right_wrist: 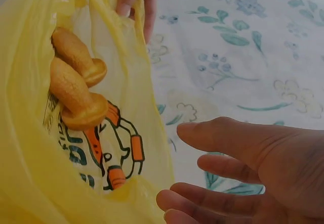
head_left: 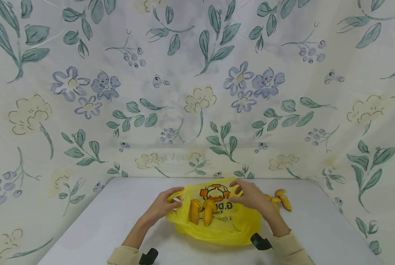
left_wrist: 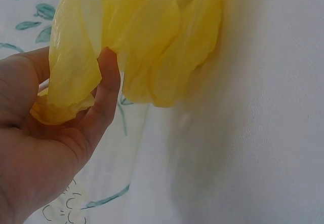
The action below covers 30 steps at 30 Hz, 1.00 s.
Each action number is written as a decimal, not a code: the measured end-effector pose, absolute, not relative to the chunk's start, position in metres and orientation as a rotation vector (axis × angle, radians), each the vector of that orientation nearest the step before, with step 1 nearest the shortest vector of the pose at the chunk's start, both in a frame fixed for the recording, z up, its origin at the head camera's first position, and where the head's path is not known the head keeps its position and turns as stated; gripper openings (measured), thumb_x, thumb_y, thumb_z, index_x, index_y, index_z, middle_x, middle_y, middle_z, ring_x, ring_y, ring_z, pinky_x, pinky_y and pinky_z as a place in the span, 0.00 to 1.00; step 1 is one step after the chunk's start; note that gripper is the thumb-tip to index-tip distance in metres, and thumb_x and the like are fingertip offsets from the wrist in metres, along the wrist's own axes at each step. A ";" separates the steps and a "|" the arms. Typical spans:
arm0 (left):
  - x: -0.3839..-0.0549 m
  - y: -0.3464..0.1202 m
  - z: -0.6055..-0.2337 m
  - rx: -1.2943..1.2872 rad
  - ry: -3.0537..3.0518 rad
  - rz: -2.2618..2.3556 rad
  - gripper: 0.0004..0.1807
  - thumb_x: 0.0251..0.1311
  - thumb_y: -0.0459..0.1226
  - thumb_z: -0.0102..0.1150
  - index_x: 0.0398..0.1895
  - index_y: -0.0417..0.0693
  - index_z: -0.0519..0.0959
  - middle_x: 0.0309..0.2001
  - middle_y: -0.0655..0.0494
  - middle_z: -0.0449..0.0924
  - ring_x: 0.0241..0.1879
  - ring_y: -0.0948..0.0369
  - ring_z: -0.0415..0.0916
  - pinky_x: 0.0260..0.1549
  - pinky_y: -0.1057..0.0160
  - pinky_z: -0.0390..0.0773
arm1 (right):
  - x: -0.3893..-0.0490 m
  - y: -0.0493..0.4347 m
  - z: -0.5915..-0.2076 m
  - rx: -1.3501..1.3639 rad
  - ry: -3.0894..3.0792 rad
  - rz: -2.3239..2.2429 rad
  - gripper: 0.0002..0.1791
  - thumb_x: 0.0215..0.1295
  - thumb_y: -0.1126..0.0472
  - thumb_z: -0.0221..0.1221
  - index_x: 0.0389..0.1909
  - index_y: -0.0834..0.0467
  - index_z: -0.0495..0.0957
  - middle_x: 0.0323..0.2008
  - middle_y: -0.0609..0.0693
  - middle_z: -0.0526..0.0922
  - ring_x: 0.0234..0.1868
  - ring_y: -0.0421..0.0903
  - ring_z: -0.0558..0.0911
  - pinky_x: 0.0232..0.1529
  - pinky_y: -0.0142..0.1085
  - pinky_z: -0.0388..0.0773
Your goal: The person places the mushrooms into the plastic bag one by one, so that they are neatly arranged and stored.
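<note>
A yellow plastic bag (head_left: pixel 248 221) with a printed orange and black design lies on the white table, its mouth facing me. My left hand (head_left: pixel 161 204) holds the bag's handle at its left edge, the film running between thumb and fingers (left_wrist: pixel 107 92). Inside the bag, two orange-brown mushroom-shaped pieces (right_wrist: pixel 76 92) lie side by side. At the bag's upper right edge hovers my right hand (head_left: pixel 248 195), its fingers parted and holding nothing. In the right wrist view, a small gap separates these fingertips from the bag.
More mushroom-shaped pieces (head_left: pixel 285 200) lie on the table (head_left: pixel 316 228) to the right of the bag, partly hidden behind my right hand. A floral cloth (head_left: pixel 197 129) hangs behind the table and along its sides. Dark wrist cameras (head_left: pixel 261 241) show below both hands.
</note>
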State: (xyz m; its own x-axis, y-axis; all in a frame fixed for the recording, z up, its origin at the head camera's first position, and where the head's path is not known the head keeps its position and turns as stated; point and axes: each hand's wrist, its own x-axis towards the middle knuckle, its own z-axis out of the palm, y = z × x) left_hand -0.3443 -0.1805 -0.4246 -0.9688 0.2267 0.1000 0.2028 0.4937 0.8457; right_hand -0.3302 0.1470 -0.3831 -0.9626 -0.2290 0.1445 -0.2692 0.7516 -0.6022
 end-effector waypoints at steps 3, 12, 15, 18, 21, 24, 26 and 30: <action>-0.344 -0.181 -0.424 0.386 2.692 1.518 0.29 0.60 0.35 0.62 0.67 0.50 0.71 0.52 0.48 0.79 0.39 0.59 0.79 0.39 0.62 0.83 | -0.330 0.153 -0.382 0.374 -2.885 1.043 0.25 0.56 0.55 0.70 0.54 0.52 0.76 0.43 0.54 0.83 0.34 0.44 0.80 0.32 0.37 0.81; -0.345 -0.180 -0.424 0.374 2.688 1.519 0.29 0.60 0.35 0.62 0.67 0.50 0.71 0.51 0.48 0.79 0.39 0.59 0.79 0.38 0.62 0.83 | -0.333 0.173 -0.378 0.350 -2.895 1.053 0.26 0.58 0.55 0.68 0.58 0.55 0.75 0.46 0.57 0.82 0.37 0.47 0.81 0.37 0.39 0.83; -0.345 -0.181 -0.424 0.372 2.688 1.517 0.29 0.60 0.34 0.62 0.67 0.50 0.71 0.51 0.48 0.78 0.39 0.59 0.79 0.38 0.62 0.83 | -0.334 0.181 -0.377 0.328 -2.900 1.054 0.27 0.58 0.55 0.68 0.58 0.56 0.75 0.45 0.57 0.82 0.39 0.49 0.81 0.40 0.42 0.83; -0.347 -0.181 -0.426 0.369 2.688 1.518 0.29 0.60 0.34 0.62 0.67 0.50 0.71 0.51 0.48 0.78 0.39 0.59 0.79 0.38 0.63 0.83 | -0.335 0.187 -0.377 0.289 -2.918 1.064 0.28 0.58 0.54 0.68 0.58 0.56 0.75 0.45 0.57 0.82 0.38 0.49 0.81 0.40 0.43 0.83; -0.347 -0.181 -0.428 0.369 2.688 1.516 0.29 0.60 0.34 0.62 0.67 0.50 0.71 0.52 0.48 0.78 0.40 0.59 0.79 0.38 0.63 0.82 | -0.335 0.191 -0.378 0.266 -2.942 1.075 0.28 0.58 0.53 0.68 0.59 0.56 0.74 0.46 0.57 0.82 0.36 0.47 0.80 0.38 0.42 0.83; -0.347 -0.181 -0.430 0.368 2.688 1.515 0.29 0.60 0.34 0.61 0.67 0.51 0.71 0.52 0.48 0.78 0.40 0.59 0.79 0.39 0.62 0.82 | -0.335 0.195 -0.379 0.272 -2.955 1.072 0.28 0.59 0.53 0.67 0.59 0.56 0.74 0.45 0.56 0.82 0.36 0.46 0.81 0.39 0.41 0.82; -0.348 -0.181 -0.431 0.365 2.688 1.519 0.29 0.60 0.34 0.61 0.66 0.51 0.72 0.51 0.48 0.78 0.39 0.59 0.78 0.39 0.62 0.82 | -0.334 0.198 -0.378 0.302 -2.953 1.055 0.28 0.59 0.52 0.67 0.59 0.56 0.74 0.44 0.55 0.83 0.37 0.46 0.81 0.39 0.42 0.82; -0.349 -0.180 -0.429 0.373 2.697 1.512 0.29 0.60 0.34 0.61 0.67 0.51 0.71 0.50 0.48 0.78 0.39 0.59 0.78 0.39 0.63 0.82 | -0.333 0.205 -0.376 0.335 -2.938 1.041 0.27 0.60 0.52 0.67 0.58 0.56 0.74 0.44 0.55 0.84 0.38 0.47 0.82 0.41 0.44 0.82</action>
State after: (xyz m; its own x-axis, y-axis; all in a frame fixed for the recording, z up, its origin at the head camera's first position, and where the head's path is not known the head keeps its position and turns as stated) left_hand -0.3489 -0.1799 -0.4292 -0.9709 0.2207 0.0925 0.1941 0.5001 0.8439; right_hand -0.3330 0.2054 -0.3758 -0.9771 -0.1981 0.0771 -0.2025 0.7567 -0.6217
